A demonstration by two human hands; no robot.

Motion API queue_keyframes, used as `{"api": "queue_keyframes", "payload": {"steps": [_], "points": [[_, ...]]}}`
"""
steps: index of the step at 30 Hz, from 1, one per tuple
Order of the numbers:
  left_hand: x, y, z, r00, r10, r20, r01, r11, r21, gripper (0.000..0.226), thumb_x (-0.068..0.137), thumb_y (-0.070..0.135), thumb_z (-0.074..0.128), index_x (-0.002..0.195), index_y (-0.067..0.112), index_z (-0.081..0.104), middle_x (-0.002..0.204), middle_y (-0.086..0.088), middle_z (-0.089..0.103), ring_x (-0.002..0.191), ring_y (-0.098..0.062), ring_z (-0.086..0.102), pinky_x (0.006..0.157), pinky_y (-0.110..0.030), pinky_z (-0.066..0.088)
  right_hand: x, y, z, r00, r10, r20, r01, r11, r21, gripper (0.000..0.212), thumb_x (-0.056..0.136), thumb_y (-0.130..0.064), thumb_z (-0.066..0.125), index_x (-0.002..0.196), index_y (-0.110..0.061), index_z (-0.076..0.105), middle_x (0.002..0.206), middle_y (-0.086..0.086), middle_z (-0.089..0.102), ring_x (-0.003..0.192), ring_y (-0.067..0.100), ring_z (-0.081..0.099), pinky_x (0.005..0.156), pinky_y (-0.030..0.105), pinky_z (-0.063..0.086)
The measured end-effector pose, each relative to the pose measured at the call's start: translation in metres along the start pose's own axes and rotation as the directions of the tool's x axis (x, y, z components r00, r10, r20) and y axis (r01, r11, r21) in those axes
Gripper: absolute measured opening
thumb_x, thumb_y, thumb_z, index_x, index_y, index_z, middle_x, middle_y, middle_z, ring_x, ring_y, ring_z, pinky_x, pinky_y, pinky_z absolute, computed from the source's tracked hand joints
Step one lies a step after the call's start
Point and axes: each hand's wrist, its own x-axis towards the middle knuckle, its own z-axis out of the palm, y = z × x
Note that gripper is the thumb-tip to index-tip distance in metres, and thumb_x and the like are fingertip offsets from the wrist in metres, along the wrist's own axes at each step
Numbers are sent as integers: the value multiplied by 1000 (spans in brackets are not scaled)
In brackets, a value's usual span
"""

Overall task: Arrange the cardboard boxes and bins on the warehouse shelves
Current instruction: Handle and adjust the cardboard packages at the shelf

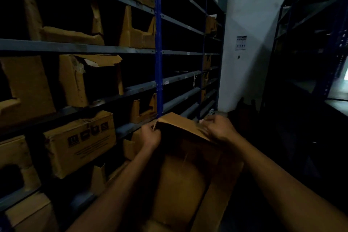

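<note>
I hold an open cardboard box [180, 181] in front of me in a dim aisle, its top flap [178, 124] raised. My left hand [150, 134] grips the flap's left corner. My right hand [219, 128] grips the flap's right end and looks blurred. To the left stands a metal shelf rack [159, 47] with grey shelves and blue uprights. Several worn cardboard boxes and cut-front bins fill its left bay, among them a printed box [82, 143] and an open-fronted box [90, 79].
The rack's right bay [182, 73] holds little that I can see. A white wall [248, 43] with a small notice closes the aisle ahead. A second dark rack [308, 43] lines the right side. The floor between is in deep shadow.
</note>
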Motion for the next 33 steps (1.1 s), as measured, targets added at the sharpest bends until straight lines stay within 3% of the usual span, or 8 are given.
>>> {"api": "queue_keyframes", "payload": {"steps": [3,8,12,19,24,29,31,33], "points": [[-12,-5,12,987,83,135,-73,995,-74,19,92,3,53,78,10,63,66,4,58,58,-2,52,46,-6,38,0,-24,13,989,-133,66,132,991,14,35,94,-46,53,114,-22,68,114,-5,63,107,13,56,89,29,41],[-6,-21,20,900,235,367,-194,970,-147,30,81,25,61,70,-2,64,74,-23,66,62,-17,57,56,-34,45,-2,-35,32,970,-194,144,192,981,29,30,95,-43,47,92,-25,71,101,3,70,96,20,63,88,39,49],[-4,-15,23,803,312,508,-250,950,-187,11,84,-1,65,76,-9,68,81,-22,68,71,-15,60,66,-33,50,-8,-29,44,960,-160,231,158,987,26,43,95,-37,40,70,-10,62,76,9,64,75,24,59,75,38,44],[-5,-9,19,510,495,704,-415,858,-302,13,79,-12,67,91,-17,69,92,-22,68,81,12,58,76,-8,43,-6,-13,62,962,-51,269,22,994,111,31,95,-11,43,95,10,66,105,25,66,102,38,60,94,46,47],[-8,5,7,496,447,744,-298,893,-338,14,81,-5,69,91,3,75,85,7,68,85,4,61,82,-16,44,-15,-18,70,980,-62,190,-12,931,365,32,98,-6,37,101,0,69,106,15,66,89,22,61,75,20,49],[-9,18,-11,391,419,819,-169,908,-384,40,83,-5,64,80,32,78,87,13,68,87,-5,61,84,-23,45,-29,-31,74,974,21,226,-150,804,576,37,103,-23,37,107,-1,67,120,11,61,115,26,55,93,29,43],[-13,22,-14,345,425,837,-117,904,-411,39,82,-4,64,78,32,78,86,13,68,88,-5,61,85,-22,45,-37,-36,74,983,-37,180,-73,818,570,40,104,-18,33,114,6,63,115,11,59,110,21,54,85,26,42],[-13,24,-16,296,432,852,-98,901,-422,45,82,-9,60,75,32,78,85,13,70,88,-5,63,88,-23,46,-41,-36,79,988,-79,136,-6,844,537,41,105,-22,33,92,-2,67,100,20,66,89,24,61,78,31,41]]}}
